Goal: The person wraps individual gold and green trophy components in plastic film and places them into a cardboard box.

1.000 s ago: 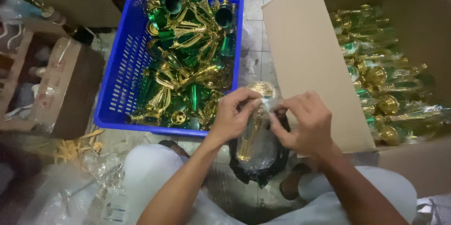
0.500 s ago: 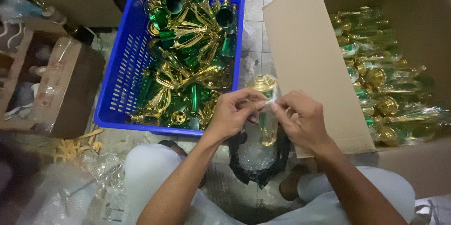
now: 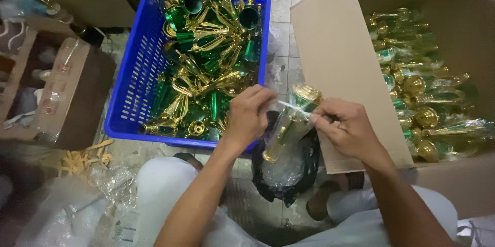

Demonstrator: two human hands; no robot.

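We take the blue crate (image 3: 135, 87) as our landmark. To its right lies the biggest thing in view, an open cardboard box (image 3: 337, 61) tipped on its side, stacked with wrapped gold-and-green pieces (image 3: 428, 97) already sealed in clear film. The crate itself is heaped with loose gold and green trophy parts (image 3: 209, 56), unwrapped. To its left sit 2 smaller brown cartons (image 3: 62, 92), and below its left corner, on the tiled floor (image 3: 281, 7), lie crumpled clear bags (image 3: 98, 190).

Just below the crate's right corner, over our lap, we hold 1 gold-and-green trophy piece (image 3: 291, 123) inside a clear plastic sleeve (image 3: 281, 159), tilted with its gold top up toward the box and its foot down toward a dark bag (image 3: 309, 175).

We judge the piece light, stiff moulded plastic with a slick plated finish, liable to scuff or snap at thin stems; the sleeve is soft, crinkly and slippery. The body through the film looks the safest place to grip it, the sleeve's mouth the place to pinch.

Our left hand (image 3: 250, 115) reaches in from below the crate, wrist bent, fingers (image 3: 265, 97) pinched narrow on the sleeve's upper edge. Our right hand (image 3: 348, 128) mirrors it, knuckles up, fingers closed on the same edge.
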